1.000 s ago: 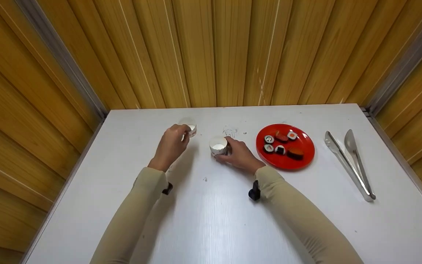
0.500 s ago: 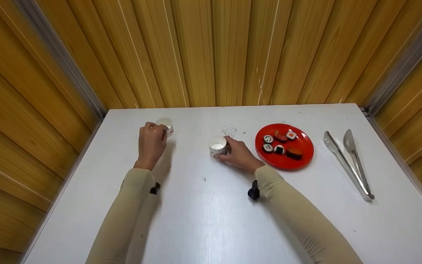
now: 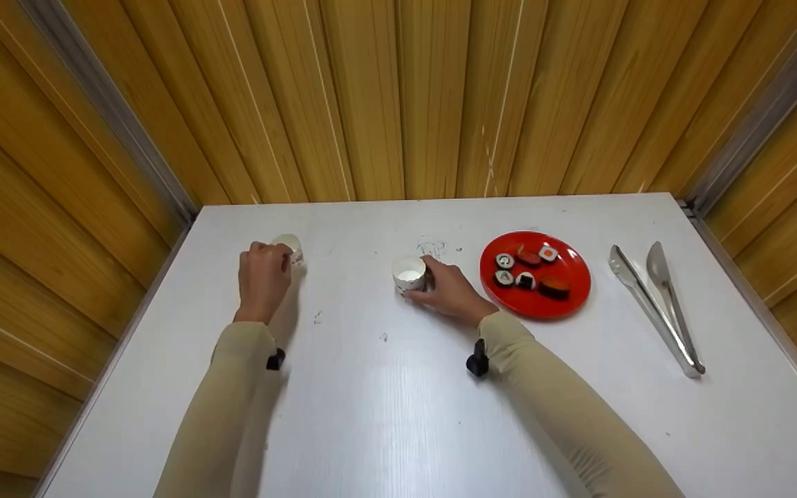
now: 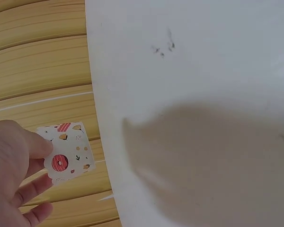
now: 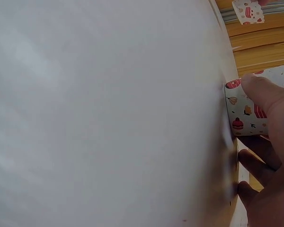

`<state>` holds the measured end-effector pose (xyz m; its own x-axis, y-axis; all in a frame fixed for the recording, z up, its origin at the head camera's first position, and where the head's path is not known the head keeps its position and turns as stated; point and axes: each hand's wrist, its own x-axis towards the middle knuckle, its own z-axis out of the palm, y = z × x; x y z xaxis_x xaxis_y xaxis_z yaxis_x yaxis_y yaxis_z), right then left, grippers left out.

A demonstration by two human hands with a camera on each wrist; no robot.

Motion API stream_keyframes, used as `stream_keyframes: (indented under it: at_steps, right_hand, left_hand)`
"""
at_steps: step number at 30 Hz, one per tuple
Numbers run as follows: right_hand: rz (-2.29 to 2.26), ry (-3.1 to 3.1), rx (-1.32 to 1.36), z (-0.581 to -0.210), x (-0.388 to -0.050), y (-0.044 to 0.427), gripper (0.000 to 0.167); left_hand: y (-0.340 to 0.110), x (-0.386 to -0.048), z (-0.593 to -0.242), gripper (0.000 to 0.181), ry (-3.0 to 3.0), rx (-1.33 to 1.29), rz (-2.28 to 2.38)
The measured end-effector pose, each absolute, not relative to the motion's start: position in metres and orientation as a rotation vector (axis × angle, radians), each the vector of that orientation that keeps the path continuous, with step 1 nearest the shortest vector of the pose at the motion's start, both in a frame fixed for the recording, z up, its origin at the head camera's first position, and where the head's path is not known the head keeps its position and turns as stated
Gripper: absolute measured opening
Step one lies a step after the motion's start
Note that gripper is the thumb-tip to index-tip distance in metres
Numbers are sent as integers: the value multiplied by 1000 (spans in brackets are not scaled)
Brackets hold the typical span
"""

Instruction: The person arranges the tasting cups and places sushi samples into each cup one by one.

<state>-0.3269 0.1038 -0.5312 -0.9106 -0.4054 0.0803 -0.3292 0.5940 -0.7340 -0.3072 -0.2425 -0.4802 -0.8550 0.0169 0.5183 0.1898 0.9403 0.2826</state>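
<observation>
The left hand [image 3: 263,280] pinched a paper cup [image 3: 297,257] at its fingertips, seemingly clear of the counter [image 3: 371,387]. Well apart to its right, the right hand [image 3: 450,294] gripped the second cup [image 3: 409,277], upright and mouth up on that hand's left, so each cup lay nearest its own hand; right of both hands were a red plate [image 3: 533,306] of sushi [image 3: 554,288], then tongs [image 3: 654,310].

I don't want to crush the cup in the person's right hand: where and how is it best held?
Grip the cup by its side wall, probably best from the right, as the right hand does. It looks round, with its mouth up, so a light pinch across opposite sides should leave the opening clear.
</observation>
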Motion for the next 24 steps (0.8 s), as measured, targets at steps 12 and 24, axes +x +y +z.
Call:
stream_keyframes:
  at_steps: [12,24]
  right_hand:
    - [-1231,2713,-622,-530,-326,104,64]
    - [-1212,2721,-595,-531,-327,104,65]
  left_hand:
    - [-260,-307,-492,12,-2587,-123,-409]
    - [-271,-305,-503,12,-2671,-66,-371]
